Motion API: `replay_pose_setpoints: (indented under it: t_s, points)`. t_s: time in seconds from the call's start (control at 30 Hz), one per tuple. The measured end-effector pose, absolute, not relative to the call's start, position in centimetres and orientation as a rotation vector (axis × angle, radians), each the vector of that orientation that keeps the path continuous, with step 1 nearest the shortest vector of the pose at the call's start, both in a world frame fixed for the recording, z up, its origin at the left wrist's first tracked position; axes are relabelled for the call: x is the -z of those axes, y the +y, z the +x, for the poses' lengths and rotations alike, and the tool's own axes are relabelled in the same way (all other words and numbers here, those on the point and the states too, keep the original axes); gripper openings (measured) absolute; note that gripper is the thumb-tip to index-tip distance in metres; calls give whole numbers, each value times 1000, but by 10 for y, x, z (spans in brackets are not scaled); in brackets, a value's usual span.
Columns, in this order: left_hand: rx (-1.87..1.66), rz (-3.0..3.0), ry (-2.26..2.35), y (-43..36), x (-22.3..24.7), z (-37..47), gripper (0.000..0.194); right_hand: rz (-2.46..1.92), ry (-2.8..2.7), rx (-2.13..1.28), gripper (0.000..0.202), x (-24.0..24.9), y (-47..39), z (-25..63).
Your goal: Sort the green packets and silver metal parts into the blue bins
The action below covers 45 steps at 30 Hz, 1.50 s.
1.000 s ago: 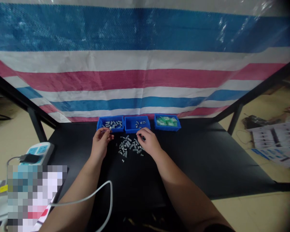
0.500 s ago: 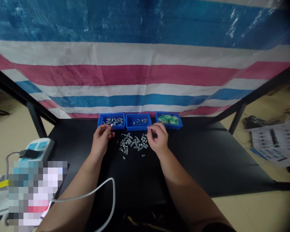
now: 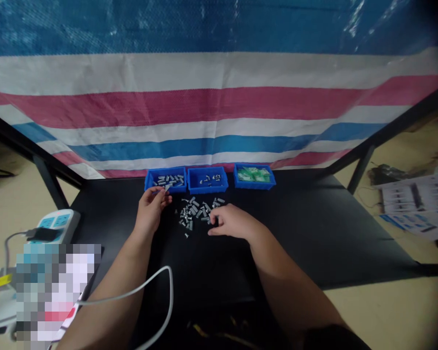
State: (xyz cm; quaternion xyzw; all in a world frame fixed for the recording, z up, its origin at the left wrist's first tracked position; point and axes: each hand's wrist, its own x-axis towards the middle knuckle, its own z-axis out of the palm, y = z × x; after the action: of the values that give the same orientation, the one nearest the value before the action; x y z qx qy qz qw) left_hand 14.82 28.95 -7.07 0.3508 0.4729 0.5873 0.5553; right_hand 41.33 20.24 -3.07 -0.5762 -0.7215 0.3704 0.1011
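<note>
From here I can see the left hand (image 3: pixel 148 211) with its fingertips closed on a small pale piece (image 3: pixel 167 189), right by the front edge of the left blue bin (image 3: pixel 166 170). The grip looks to be by the tips alone, so a slight slip could let the piece roll away or drop among the bin's grey cylinders.

The right hand (image 3: pixel 233 222) has thumb and fingers parted at the near right side of the heap (image 3: pixel 193 211), and I make out nothing between them. Screws and grey cylinders lie jumbled there; a careless sweep could scatter them, or a pinch could catch two at once. One loose screw (image 3: pixel 187 236) lies nearer the person, easily overlooked or brushed aside.

Farther out, the middle bin (image 3: pixel 208 188) holds a few small screws and the right bin (image 3: pixel 253 185) green packets. The low walls might get knocked by a knuckle. A white cable (image 3: pixel 171 279) loops over the black surface (image 3: pixel 295 233) beside the left forearm; a snag there could jerk that arm.
</note>
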Motion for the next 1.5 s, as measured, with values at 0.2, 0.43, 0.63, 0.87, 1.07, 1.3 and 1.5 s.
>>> replay_pose_setpoints:
  t_s: [0.2, 0.43, 0.63, 0.87, 1.07, 1.3, 1.5]
  points:
    - [-1419, 804, 1118, 292, 74, 148, 41, -1802, -2167, -1008, 10, 43, 202, 400]
    - [-1647, 920, 1125, 288, 73, 144, 34, -1857, -2155, -904, 7, 38, 201, 405]
    - [-1672, 1156, 1125, 284, 72, 145, 43, -1851, -2185, -946, 5, 39, 203, 408]
    - [-1505, 1229, 967, 278, 67, 149, 46, -1722, -2200, -956, 5, 33, 203, 409]
    - [-1388, 1379, 946, 268, 58, 146, 20, -1450, -2157, -754, 10, 25, 204, 407]
    - [-961, 1936, 1042, 262, 48, 141, 18, -1415, -1960, -671, 6, 37, 212, 409]
    - [-408, 2252, 852, 251, 36, 149, 6, -1396, -1680, -577, 25, 54, 222, 411]
